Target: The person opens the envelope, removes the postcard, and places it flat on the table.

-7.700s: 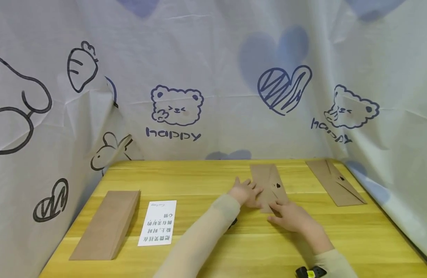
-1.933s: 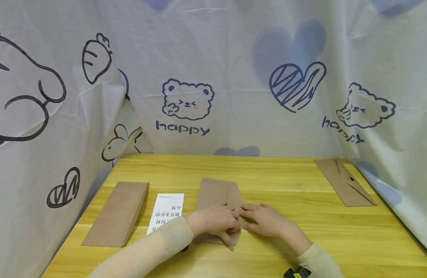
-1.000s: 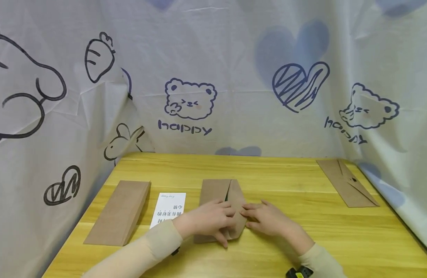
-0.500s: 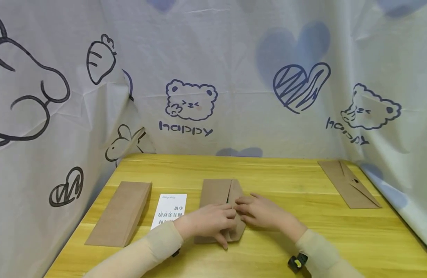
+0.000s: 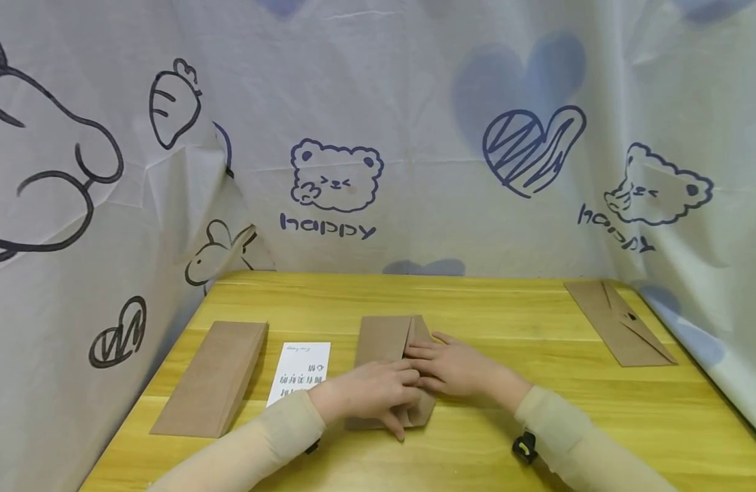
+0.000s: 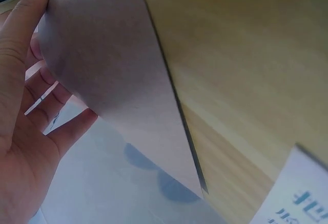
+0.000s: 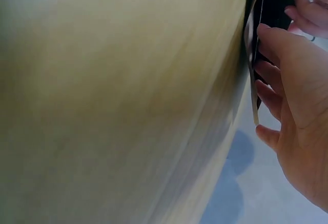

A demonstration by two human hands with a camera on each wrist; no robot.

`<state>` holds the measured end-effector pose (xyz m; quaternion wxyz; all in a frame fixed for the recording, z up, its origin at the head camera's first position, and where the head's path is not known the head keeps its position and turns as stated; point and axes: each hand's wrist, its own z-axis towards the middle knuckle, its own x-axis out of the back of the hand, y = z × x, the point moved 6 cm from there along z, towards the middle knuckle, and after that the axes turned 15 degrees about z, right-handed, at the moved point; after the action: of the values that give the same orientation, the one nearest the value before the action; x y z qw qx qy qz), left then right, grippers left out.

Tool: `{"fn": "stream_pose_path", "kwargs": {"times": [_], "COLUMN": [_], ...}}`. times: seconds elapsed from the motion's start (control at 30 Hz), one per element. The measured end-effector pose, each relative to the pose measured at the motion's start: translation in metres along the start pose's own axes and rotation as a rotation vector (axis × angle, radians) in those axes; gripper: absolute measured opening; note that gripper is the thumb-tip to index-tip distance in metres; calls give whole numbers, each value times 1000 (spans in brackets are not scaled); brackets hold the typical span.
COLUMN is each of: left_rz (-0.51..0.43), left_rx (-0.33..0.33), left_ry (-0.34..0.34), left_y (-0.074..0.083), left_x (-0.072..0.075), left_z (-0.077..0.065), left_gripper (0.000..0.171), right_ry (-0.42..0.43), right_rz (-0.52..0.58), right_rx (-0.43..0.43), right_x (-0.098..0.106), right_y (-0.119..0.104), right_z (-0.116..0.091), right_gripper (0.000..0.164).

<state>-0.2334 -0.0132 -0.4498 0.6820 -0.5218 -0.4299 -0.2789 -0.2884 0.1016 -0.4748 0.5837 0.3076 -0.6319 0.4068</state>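
In the middle of the table lies a brown kraft-paper envelope (image 5: 384, 335), its flap on the right side bent up a little along a slit. My left hand (image 5: 371, 389) rests across its lower half, fingers on the paper and thumb stretched toward the lower edge. From the right, my right hand (image 5: 457, 365) reaches over the flap with fairly straight fingers, the tips meeting the left fingertips. In the left wrist view the brown envelope (image 6: 113, 60) bows beside the fingers. The right wrist view shows the envelope (image 7: 252, 65) edge-on along the right fingertips.
A white card (image 5: 304, 362) printed with text lies left of the envelope, partly covered by the left sleeve. Farther left is a stack of brown envelopes (image 5: 212, 376). Another brown envelope (image 5: 617, 321) with a dark heart mark lies at the far right. Printed cloth (image 5: 414, 205) encloses the table.
The envelope moved earlier from the right back to the middle and its flap came open. Lately the right hand slid left over the flap, while the left hand stayed put.
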Motion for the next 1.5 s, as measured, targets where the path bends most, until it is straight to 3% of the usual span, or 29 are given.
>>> {"fn": "stream_pose_path", "kwargs": {"times": [0.23, 0.83, 1.2, 1.5], "left_rz": [-15, -56, -67, -59], "left_rx": [10, 10, -1, 2], "left_ry": [2, -32, -33, -20], "left_y": [0, 0, 2, 2], "left_x": [1, 0, 1, 1], "left_z": [-1, 0, -1, -2], "left_gripper": [50, 46, 45, 46], "right_ry": [-71, -77, -31, -37], "right_rz": [37, 114, 116, 127], "right_rx": [-47, -59, -56, -112], "right_x": [-6, -1, 3, 3], "right_y": [4, 10, 5, 14], "right_z": [3, -9, -4, -1], "right_gripper": [51, 52, 46, 47]}}
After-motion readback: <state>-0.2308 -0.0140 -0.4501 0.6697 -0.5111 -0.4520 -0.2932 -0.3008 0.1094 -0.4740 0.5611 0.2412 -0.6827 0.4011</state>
